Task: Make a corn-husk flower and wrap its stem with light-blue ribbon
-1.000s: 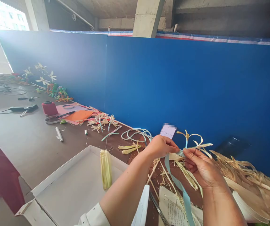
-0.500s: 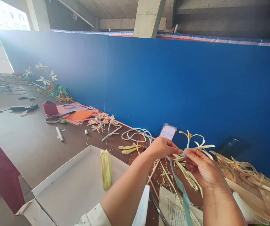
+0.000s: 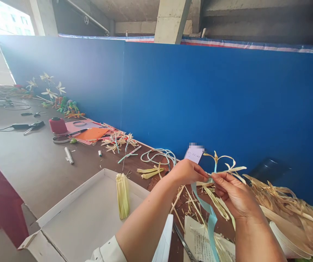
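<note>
My left hand (image 3: 189,171) pinches a strip of light blue tape (image 3: 212,220) near its upper end, and the rest dangles below in a curl. Right beside it, my right hand (image 3: 231,191) is closed on the stem of a dried-husk flower (image 3: 215,158). Blue wrapping (image 3: 215,167) shows on the stem just above my fingers, and pale curled petals spread at its top. The fingertips of both hands nearly meet where the tape reaches the stem; the exact contact is hidden. Loose husk strips (image 3: 218,202) lie beneath the hands.
A white box lid (image 3: 74,218) stands at front left with a yellow-green husk piece (image 3: 122,196) in it. Scissors (image 3: 183,242) lie by a printed sheet (image 3: 197,233). Dried husks (image 3: 290,207) pile at right. A phone (image 3: 194,153) leans against the blue partition (image 3: 222,98).
Both hands' fingertips and the flower have shifted slightly left. The flower's petals have tilted a little, and the hanging tape has swung left and twisted.
</note>
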### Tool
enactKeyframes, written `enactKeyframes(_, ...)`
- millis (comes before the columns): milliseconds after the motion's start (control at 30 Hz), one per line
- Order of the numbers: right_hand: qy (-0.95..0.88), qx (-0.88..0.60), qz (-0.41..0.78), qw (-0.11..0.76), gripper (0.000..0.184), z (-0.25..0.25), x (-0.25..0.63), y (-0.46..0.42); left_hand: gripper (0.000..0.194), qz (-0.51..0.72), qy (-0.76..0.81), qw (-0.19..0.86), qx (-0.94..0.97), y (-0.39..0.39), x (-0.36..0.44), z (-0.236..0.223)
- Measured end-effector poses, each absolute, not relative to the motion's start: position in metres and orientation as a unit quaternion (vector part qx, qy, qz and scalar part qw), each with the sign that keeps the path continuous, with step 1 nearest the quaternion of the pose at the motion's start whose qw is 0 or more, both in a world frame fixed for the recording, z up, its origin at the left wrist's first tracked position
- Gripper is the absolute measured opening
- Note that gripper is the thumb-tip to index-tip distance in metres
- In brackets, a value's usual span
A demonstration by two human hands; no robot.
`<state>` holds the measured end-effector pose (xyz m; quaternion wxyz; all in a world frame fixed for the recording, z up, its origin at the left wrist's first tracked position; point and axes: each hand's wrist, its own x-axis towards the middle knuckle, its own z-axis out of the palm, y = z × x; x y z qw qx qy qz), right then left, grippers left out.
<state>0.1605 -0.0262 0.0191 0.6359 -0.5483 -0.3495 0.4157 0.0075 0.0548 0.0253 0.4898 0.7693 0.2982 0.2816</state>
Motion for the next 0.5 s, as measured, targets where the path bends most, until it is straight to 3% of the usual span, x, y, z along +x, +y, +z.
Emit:
enactKeyframes(167, -0.361, -0.567, 0.400, 0.623, 0.031, 0.0200, 0.1586, -0.0270, 0.023, 0.271, 0.303, 0.445, 0.798, 0.0522, 0.0049, 0.0287)
enactKeyframes(367, -0.381, -0.558, 0.393, 0.624, 0.030, 0.0192, 0.1597, -0.0269, 0.024, 0.252, 0.278, 0.631, 0.679, 0.0503, 0.0078, 0.0287)
enactKeyframes(500, -0.383, -0.553, 0.397, 0.625, 0.029, 0.0178, 0.1613, -0.0261, 0.018, 0.264, 0.247, 0.668, 0.650, 0.0521, 0.0088, 0.0271)
